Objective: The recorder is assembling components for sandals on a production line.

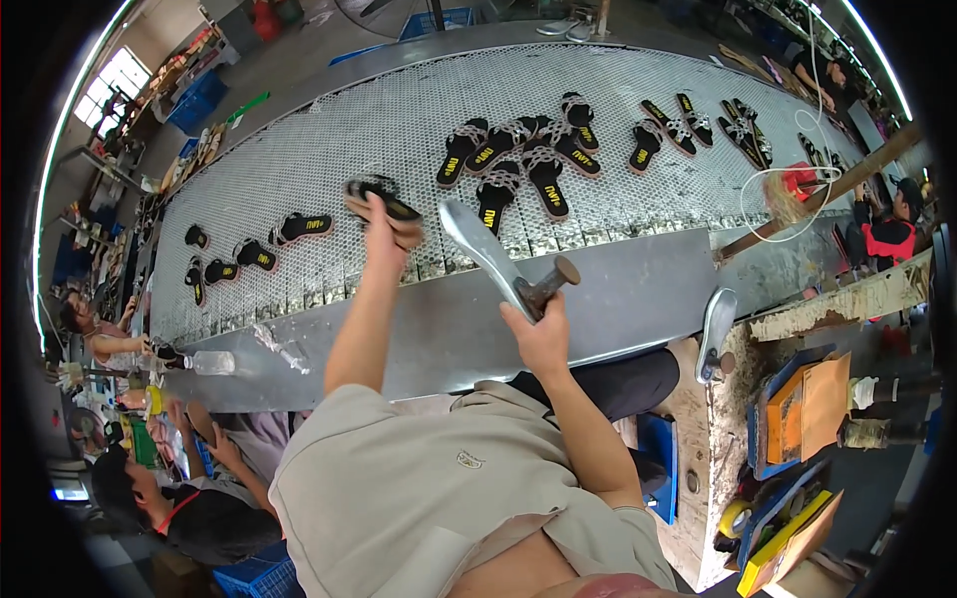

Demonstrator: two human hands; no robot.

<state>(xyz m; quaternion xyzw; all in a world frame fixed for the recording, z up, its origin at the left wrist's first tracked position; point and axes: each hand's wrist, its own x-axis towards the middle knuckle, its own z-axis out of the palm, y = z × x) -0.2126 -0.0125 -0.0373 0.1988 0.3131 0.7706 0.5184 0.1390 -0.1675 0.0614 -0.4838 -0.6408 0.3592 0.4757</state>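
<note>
Fingers of the left hand (384,231) curl around a black sandal (382,199), blurred, held out over the mesh conveyor belt (329,149) at about eleven o'clock from the person's chest. The right hand (538,334) is wrapped tight on the round handle of a metal shoe last (488,254), whose silvery sole-shaped plate tilts up toward ten o'clock, above the grey worktop (618,299) edging the belt. At one o'clock from that hand, a cluster of black sandals (523,164) with yellow marks lies on the mesh. At nine o'clock, more sandals (259,244) lie apart. A second metal last (716,329) stands at three o'clock.
</note>
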